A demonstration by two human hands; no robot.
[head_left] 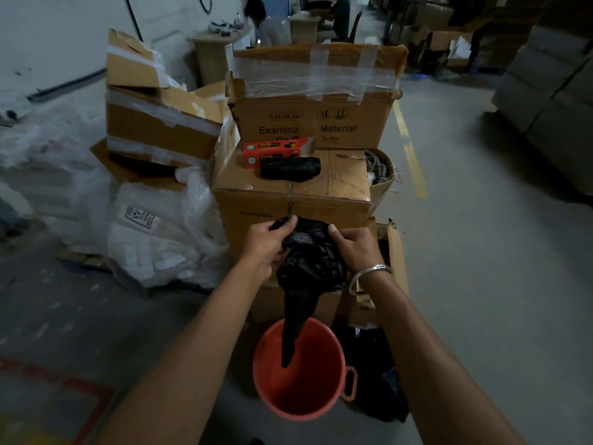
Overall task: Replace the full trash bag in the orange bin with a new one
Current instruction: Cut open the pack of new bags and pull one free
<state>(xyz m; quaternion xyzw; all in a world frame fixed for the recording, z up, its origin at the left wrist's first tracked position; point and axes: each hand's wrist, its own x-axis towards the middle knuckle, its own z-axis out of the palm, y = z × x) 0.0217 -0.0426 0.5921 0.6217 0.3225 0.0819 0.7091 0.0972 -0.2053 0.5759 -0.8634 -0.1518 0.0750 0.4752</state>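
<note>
The orange bin [308, 396] stands on the floor at the bottom centre, with no liner in it. Above it I hold a crumpled new black trash bag [311, 261]; its lower end hangs down into the bin's mouth. My left hand [268, 244] pinches the bag's top edge on the left, and my right hand [354, 247], with a metal bangle on the wrist, grips the top on the right. A full black trash bag [382, 387] lies on the floor just right of the bin. A roll of black bags [290, 168] rests on the carton ahead.
Stacked cardboard cartons [292, 200] stand directly in front, with an orange packet [272, 152] on top. Torn boxes and white plastic sacks [154, 232] are piled at left. A yellow floor line [410, 149] runs along the aisle at right. People sit at tables far back.
</note>
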